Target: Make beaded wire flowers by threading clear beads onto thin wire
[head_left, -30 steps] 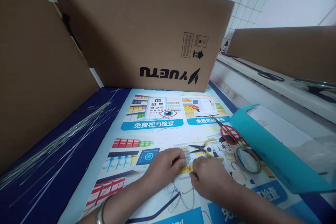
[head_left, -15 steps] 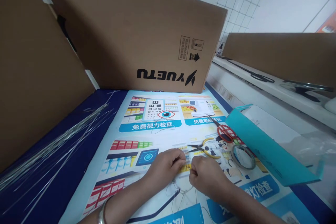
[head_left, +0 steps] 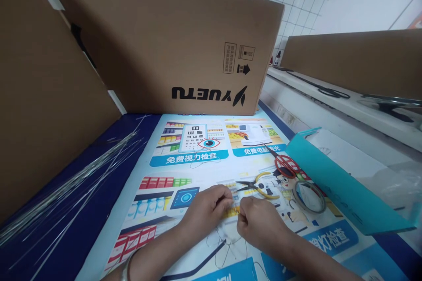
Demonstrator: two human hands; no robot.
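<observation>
My left hand (head_left: 216, 204), a metal bangle (head_left: 124, 270) on its wrist, is closed in a pinch above the printed poster (head_left: 194, 254). Close beside it, my right hand (head_left: 260, 219) is curled into a fist, with a small gap between them. Bent, looping thin wire (head_left: 227, 246) hangs just below and between the two hands; both seem to grip it, though the fingers hide where. Just beyond the hands lie yellow-handled pliers (head_left: 260, 185) with dark jaws spread apart. Red-handled scissors (head_left: 285, 164) and a roll of tape (head_left: 309, 196) lie to the right.
A large cardboard box (head_left: 198, 44) stands at the back, another cardboard panel (head_left: 42, 96) at the left. A bundle of thin wire strands (head_left: 82, 175) lies on the blue surface. At the right is an opened teal box (head_left: 346, 189). A white ledge (head_left: 329, 83) holds more tools.
My hands stay close together in nearly the same pose. The wire loops below them have shifted slightly. The camera view has tilted a little, moving things on the right slightly outward.
</observation>
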